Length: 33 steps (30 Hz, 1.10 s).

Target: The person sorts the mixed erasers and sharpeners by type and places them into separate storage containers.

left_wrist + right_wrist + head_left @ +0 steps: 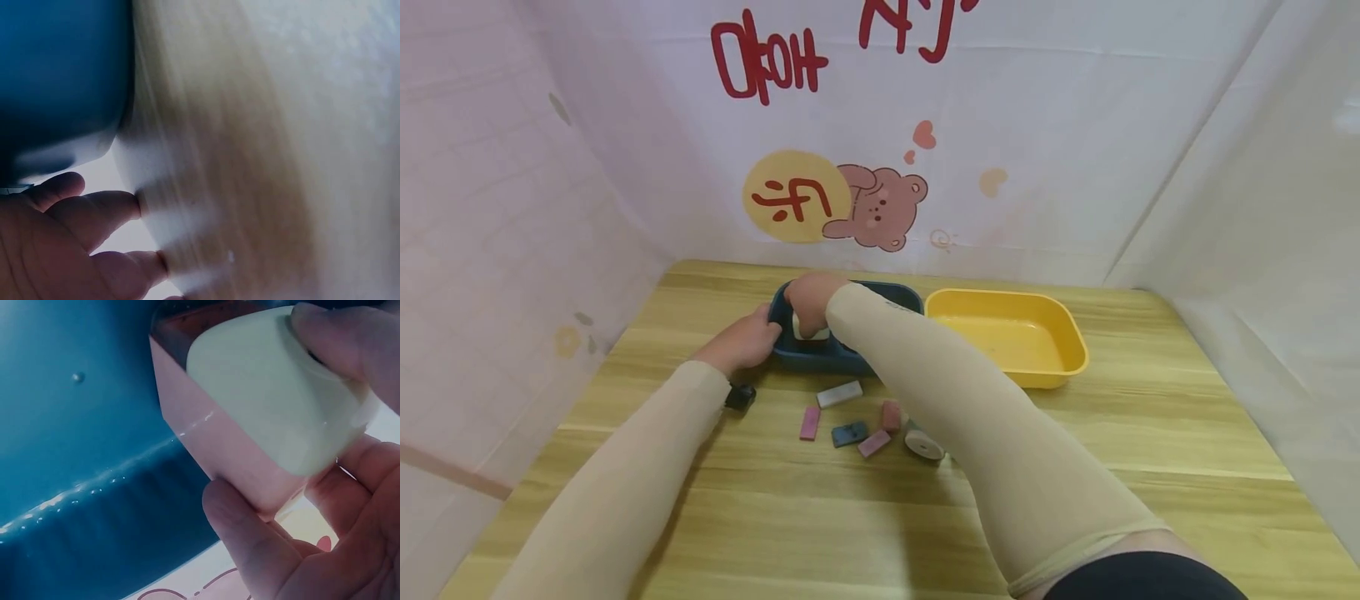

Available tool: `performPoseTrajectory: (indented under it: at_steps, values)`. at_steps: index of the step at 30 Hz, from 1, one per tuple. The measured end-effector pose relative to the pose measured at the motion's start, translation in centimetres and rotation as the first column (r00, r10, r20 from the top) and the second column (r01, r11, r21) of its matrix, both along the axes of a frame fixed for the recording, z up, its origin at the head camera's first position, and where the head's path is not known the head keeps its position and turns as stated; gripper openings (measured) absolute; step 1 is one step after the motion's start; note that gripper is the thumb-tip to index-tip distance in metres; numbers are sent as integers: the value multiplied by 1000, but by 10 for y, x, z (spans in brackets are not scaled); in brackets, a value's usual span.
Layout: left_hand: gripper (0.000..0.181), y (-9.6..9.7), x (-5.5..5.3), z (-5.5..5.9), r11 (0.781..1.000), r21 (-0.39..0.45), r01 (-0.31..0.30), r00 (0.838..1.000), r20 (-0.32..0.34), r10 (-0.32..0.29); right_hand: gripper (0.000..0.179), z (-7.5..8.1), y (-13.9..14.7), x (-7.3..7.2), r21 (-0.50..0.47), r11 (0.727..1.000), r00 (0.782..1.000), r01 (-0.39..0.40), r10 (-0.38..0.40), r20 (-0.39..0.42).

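My right hand (815,298) reaches into the left part of a dark blue plastic bin (816,360). Thumb and fingers grip a pale cream, rounded-square object (250,387) with a pink, flat-sided body (212,440) behind its pale face; its kind does not show. In the right wrist view it is tilted close to the bin's inner wall. At the bin's left end, my left hand (747,340) rests against the outside. Its fingers (103,212) are extended and spread below the bin's corner in the left wrist view, while its thumb is hidden there.
A yellow bin (1011,342) stands just right of the blue one. In front lie a white block (839,394), a dark blue block (849,433), a red block (891,416), small pink pieces (809,423) and a white round piece (923,443), partly behind my right sleeve. A printed curtain (1030,100) hangs behind.
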<state>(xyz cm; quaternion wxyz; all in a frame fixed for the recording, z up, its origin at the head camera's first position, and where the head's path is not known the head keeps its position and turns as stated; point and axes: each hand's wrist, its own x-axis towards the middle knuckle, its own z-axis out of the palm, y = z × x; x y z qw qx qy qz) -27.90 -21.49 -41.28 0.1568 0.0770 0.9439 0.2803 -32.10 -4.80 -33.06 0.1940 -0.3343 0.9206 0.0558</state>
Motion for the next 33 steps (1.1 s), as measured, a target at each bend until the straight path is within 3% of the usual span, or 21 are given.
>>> performPoseTrajectory:
  at_steps: [7,21,33]
  values:
    - [63,-1,4,2,1000,7,-4,1000,2,4,51,-10,-4,-7,5,1000,1000,8,-8,-17]
    - [60,0,4,2,999,26,-25,1000,4,25,55,-13,-2,-9,-16,1000,1000,11,-12,-6]
    - [60,2,4,2,999,26,-22,1000,-1,22,57,-8,2,-1,-27,1000,1000,0,-1,-20]
